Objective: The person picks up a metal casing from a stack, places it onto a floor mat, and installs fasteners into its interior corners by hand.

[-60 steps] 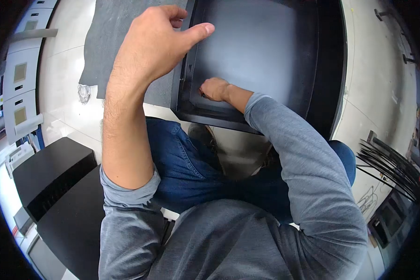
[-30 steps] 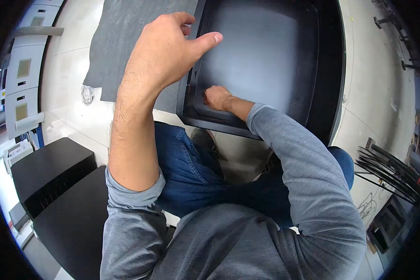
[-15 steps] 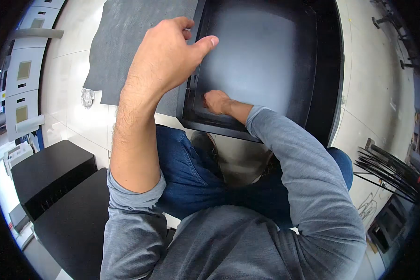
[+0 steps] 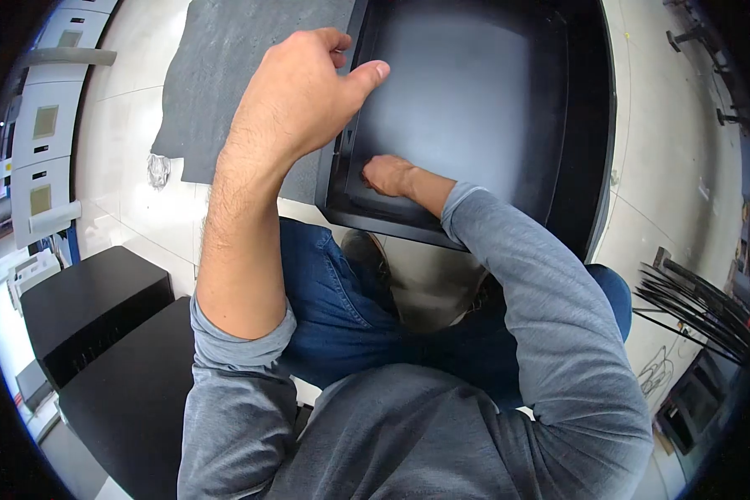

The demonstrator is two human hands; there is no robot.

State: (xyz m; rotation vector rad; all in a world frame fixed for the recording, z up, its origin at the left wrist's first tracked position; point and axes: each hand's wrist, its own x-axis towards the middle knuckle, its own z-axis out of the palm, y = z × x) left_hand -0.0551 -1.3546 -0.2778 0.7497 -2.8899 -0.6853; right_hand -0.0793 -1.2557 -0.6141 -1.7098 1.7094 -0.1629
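1. Left hand point(image 4: 304, 96): half open, thumb well away from the curled fingers, up around the box's left edge from this angle.
2. Right hand point(image 4: 387, 175): fingers curled under, can't tell if they're pinching anything.
3. Black box point(image 4: 475, 100): right in front of the knees point(image 4: 329, 275), right hand inside near its near-left corner, grey mat point(image 4: 225, 83) alongside.

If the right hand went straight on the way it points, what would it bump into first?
Probably the left wall of the black case, though the right hand's height against it is hard to judge from this view.
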